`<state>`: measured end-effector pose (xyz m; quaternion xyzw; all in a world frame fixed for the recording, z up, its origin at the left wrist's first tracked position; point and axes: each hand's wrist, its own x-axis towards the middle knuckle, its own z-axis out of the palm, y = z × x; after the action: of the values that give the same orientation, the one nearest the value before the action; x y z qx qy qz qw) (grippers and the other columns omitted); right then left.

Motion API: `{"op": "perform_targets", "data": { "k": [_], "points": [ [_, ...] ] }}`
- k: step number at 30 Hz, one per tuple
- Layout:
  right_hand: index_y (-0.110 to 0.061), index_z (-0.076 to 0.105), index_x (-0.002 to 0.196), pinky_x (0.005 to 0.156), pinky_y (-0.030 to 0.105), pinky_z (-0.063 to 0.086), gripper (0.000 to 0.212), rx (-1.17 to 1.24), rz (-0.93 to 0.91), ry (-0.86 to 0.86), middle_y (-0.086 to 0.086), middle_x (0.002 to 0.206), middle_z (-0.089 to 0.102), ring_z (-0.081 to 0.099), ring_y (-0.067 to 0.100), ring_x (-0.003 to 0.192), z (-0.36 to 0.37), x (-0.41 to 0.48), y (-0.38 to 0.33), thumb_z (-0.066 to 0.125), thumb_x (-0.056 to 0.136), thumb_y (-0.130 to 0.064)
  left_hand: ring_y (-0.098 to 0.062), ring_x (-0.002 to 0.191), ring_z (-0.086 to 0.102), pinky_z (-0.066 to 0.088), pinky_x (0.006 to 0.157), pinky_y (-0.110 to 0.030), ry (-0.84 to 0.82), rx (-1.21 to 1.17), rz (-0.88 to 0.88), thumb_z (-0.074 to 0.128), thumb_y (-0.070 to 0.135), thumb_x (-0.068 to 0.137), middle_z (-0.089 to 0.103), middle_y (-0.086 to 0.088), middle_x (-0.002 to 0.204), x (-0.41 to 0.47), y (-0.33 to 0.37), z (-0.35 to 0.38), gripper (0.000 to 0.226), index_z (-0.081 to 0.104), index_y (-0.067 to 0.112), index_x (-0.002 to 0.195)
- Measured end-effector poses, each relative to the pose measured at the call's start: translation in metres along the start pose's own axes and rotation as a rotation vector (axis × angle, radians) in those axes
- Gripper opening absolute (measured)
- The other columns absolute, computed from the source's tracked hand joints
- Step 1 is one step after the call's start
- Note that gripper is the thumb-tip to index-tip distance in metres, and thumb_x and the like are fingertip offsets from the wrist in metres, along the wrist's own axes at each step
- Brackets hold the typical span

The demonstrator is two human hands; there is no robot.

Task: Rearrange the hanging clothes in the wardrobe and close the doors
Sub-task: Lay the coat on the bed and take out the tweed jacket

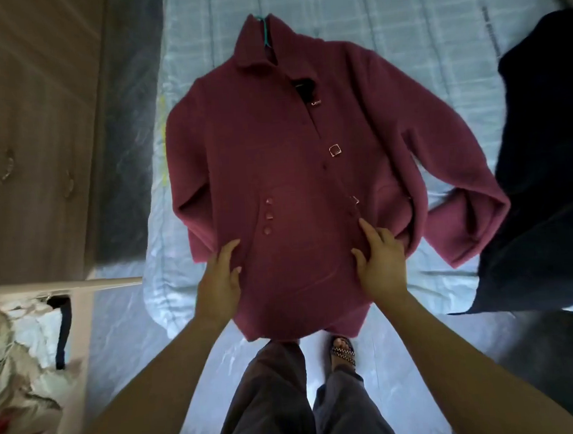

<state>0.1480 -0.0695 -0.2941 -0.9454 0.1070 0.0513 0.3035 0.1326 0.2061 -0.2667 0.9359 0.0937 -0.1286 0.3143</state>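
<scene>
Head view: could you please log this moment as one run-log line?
maroon coat flat on bed | teal hanger in collar | left hand on coat | right hand on coat

One wide-angle view from the person's head faces forward and steeply down, close over the bed [401,25]. The maroon coat [274,150] fills the centre, the wardrobe [31,131] lies at 9 o'clock, a dark garment [543,167] at 3 o'clock, and the person's legs at 6 o'clock.

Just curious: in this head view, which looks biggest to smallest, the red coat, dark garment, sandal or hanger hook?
1. red coat
2. dark garment, cut off by the picture's edge, so this rank is unsure
3. sandal
4. hanger hook, only partly showing
</scene>
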Motion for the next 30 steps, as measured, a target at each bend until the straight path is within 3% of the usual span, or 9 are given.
{"op": "perform_targets", "data": {
  "k": [3,6,8,11,16,21,24,26,30],
  "points": [
    [-0.007,0.049,0.134,0.09,0.044,0.043,0.059,0.076,-0.043,-0.038,0.027,0.111,0.054,0.052,0.044,0.098,0.008,-0.031,-0.028,0.066,0.077,-0.002,-0.033,0.103,0.056,0.043,0.085,-0.036,0.131,0.079,-0.045,0.051,0.003,0.091,0.056,-0.016,0.117,-0.023,-0.014,-0.03,0.043,0.049,0.014,0.132],
    [-0.01,0.039,0.141,0.098,0.041,0.037,0.06,0.142,-0.046,-0.187,0.027,0.126,0.045,0.047,0.042,0.113,0.018,-0.059,-0.05,0.062,0.086,-0.009,-0.038,0.101,0.055,0.045,0.082,-0.047,0.201,0.144,-0.153,0.051,0.005,0.091,0.052,-0.017,0.114,-0.038,-0.025,-0.048,0.042,0.05,0.016,0.131],
    [-0.013,0.037,0.143,0.102,0.04,0.035,0.059,0.157,-0.049,-0.238,0.026,0.134,0.039,0.044,0.04,0.119,0.019,-0.065,-0.051,0.06,0.089,-0.019,-0.043,0.106,0.052,0.045,0.086,-0.053,0.154,0.201,-0.201,0.054,0.007,0.089,0.046,-0.02,0.124,-0.042,-0.028,-0.046,0.052,0.043,0.018,0.139],
    [-0.009,0.046,0.137,0.101,0.042,0.038,0.055,0.197,-0.06,-0.156,0.025,0.134,0.04,0.045,0.039,0.119,0.001,-0.057,-0.036,0.064,0.087,-0.024,-0.044,0.129,0.034,0.038,0.099,-0.058,0.057,0.282,-0.264,0.058,0.023,0.09,0.03,-0.019,0.145,-0.042,-0.015,-0.025,0.065,0.028,0.026,0.147],
    [-0.003,0.051,0.13,0.097,0.041,0.039,0.05,0.123,-0.012,0.097,0.023,0.127,0.045,0.047,0.039,0.116,-0.041,-0.036,0.028,0.067,0.085,-0.02,-0.033,0.137,0.028,0.03,0.109,-0.045,-0.056,0.159,-0.006,0.057,0.031,0.091,0.033,-0.013,0.149,-0.027,0.036,0.026,0.06,0.032,0.024,0.146],
    [-0.007,0.035,0.141,0.096,0.035,0.044,0.069,0.249,0.124,-0.062,0.018,0.133,0.041,0.048,0.029,0.117,-0.032,-0.048,0.078,0.069,0.084,-0.025,-0.031,0.134,0.036,0.033,0.11,-0.042,-0.095,0.114,0.113,0.043,0.046,0.092,0.038,-0.015,0.146,-0.019,0.068,0.063,0.057,0.038,0.021,0.143],
    [-0.005,0.033,0.142,0.087,0.015,0.037,0.071,0.308,0.194,0.013,0.018,0.135,0.037,0.046,0.016,0.107,-0.017,-0.05,0.068,0.071,0.082,-0.016,-0.03,0.133,0.038,0.034,0.109,-0.043,-0.12,0.168,0.092,0.028,0.063,0.083,0.04,-0.013,0.144,-0.021,0.061,0.069,0.072,0.039,0.022,0.142],
    [-0.007,0.037,0.139,0.08,0.007,0.03,0.071,0.383,0.299,0.077,0.017,0.132,0.037,0.045,0.017,0.108,-0.011,-0.044,0.059,0.072,0.077,-0.005,-0.029,0.132,0.039,0.036,0.108,-0.042,-0.13,0.209,0.087,0.026,0.065,0.082,0.041,-0.013,0.143,-0.025,0.055,0.068,0.074,0.039,0.023,0.142],
    [-0.019,0.05,0.128,0.085,0.027,0.047,0.064,0.496,0.321,0.125,0.007,0.122,0.049,0.056,0.026,0.104,-0.021,-0.039,0.051,0.067,0.071,0.002,-0.03,0.129,0.043,0.04,0.104,-0.042,-0.174,0.3,0.096,0.02,0.066,0.079,0.044,-0.013,0.141,-0.027,0.047,0.063,0.079,0.041,0.022,0.141]
  ]
}}
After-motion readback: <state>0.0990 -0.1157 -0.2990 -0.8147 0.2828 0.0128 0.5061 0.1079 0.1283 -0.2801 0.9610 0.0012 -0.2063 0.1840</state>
